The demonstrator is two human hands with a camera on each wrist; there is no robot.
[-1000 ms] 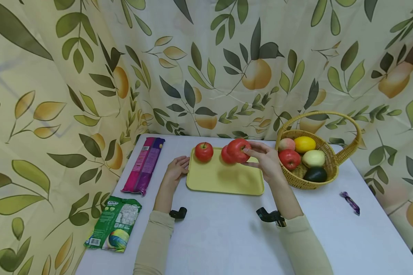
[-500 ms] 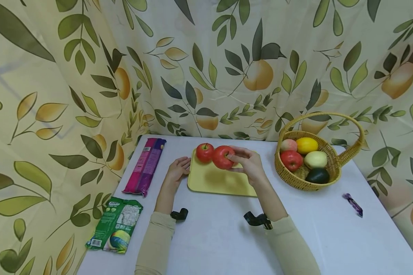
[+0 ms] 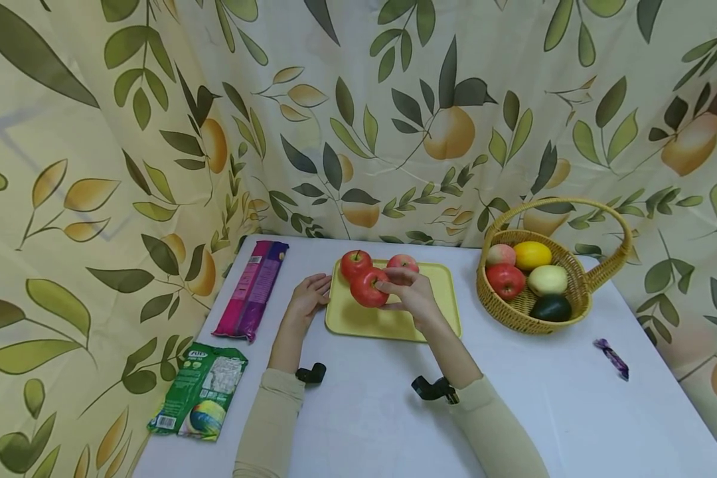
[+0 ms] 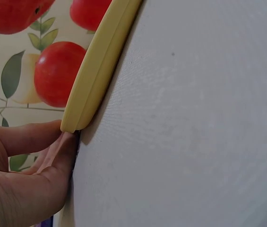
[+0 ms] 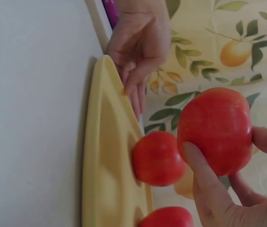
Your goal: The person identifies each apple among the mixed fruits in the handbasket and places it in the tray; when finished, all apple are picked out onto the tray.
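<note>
My right hand (image 3: 414, 296) grips a red apple (image 3: 368, 287) between thumb and fingers, raised over the yellow tray (image 3: 358, 324). Its side faces the camera in the right wrist view, where fingertips (image 5: 194, 153) press its skin. Two more red apples lie on the tray: one apple (image 3: 355, 264) at the back left, another apple (image 3: 403, 263) behind my right hand and partly hidden. At the tray's left edge, my left hand (image 3: 307, 296) holds the rim with thumb and fingertips, as the left wrist view shows close up (image 4: 34, 161).
A wicker basket (image 3: 510, 323) with several fruits stands at the right. A wrapped purple candy (image 3: 612, 358) lies in front of it. To the left are a pink and purple packet (image 3: 252, 289) and a green packet (image 3: 202, 392). A patterned curtain (image 3: 382, 119) hangs behind the table.
My right hand has carried the apple leftward and a little toward me over the tray, uncovering the apple at the back. My left hand has stayed at the tray's edge.
</note>
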